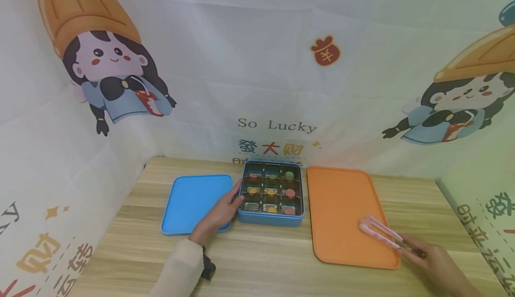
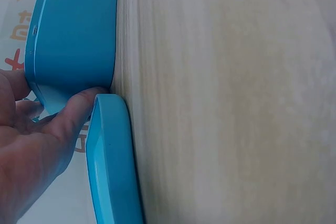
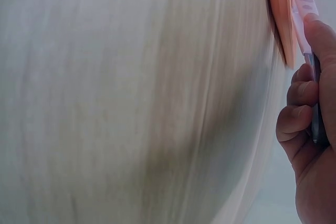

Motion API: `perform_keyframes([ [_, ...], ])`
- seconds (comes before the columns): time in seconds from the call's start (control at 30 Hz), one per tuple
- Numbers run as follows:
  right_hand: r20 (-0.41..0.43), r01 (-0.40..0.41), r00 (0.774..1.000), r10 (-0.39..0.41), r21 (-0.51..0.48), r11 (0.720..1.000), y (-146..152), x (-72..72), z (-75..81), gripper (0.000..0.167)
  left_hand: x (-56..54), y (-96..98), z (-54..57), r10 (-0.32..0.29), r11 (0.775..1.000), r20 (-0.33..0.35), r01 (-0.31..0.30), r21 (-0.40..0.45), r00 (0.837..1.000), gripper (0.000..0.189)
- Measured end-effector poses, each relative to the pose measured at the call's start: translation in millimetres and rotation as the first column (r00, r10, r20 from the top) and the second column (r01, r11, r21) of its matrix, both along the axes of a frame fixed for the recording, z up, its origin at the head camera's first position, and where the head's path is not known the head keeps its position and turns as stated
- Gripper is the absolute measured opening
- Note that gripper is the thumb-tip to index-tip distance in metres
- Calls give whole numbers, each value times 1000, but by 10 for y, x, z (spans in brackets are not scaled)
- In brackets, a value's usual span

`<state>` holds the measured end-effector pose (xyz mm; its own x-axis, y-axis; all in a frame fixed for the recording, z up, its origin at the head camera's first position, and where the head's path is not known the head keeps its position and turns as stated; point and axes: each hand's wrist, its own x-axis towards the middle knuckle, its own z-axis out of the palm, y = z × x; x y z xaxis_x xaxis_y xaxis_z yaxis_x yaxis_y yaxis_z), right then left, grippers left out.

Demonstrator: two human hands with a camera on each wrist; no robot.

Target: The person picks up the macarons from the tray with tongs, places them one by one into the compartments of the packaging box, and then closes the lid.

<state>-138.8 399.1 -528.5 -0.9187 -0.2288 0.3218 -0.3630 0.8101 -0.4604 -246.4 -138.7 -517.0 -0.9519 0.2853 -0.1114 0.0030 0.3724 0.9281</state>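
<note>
A blue tin box (image 1: 271,218) with a clear divided insert stands at the table's back middle. Small round sweets, among them a yellow one (image 1: 252,190), a green one (image 1: 289,176) and a pink one (image 1: 290,193), sit in its compartments; the near left compartment holds none. My left hand (image 1: 221,209) touches the tin's left side with extended fingers, the thumb at the rim. With my right hand (image 1: 436,259) I grip pink tongs with dark handles (image 1: 382,234), tips low over the orange tray (image 1: 338,225). I cannot tell whether the pinkish tips hold a sweet.
A blue lid (image 1: 196,203) lies left of the tin, its edge close under my left hand in the left wrist view. Behind the wooden table (image 1: 257,261) hangs a printed white cloth (image 1: 241,56), and the tin and tray reach close to it.
</note>
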Motion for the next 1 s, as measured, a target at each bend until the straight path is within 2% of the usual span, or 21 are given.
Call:
perform_keyframes([
  [0.13, -11, 3, 1000, -3, 24, 1000, -21, 2, 17, 38, 1, 2, 1, 5, 1000, 1, -5, 0, 1000, 61],
  [0.43, -108, -1, 994, 7, 64, 998, -55, -14, -19, 39, 12, 2, 7, 3, 1000, 6, -3, 12, 1000, 61],
  [0.73, -177, -20, 984, 28, 51, 999, -115, -78, -57, 40, -6, 20, 10, 15, 1000, -4, -15, -8, 1000, 60],
  [1.0, -189, -26, 981, 31, 30, 999, -253, -118, -20, 40, -21, 12, -17, 20, 1000, 6, -20, -3, 1000, 61],
])
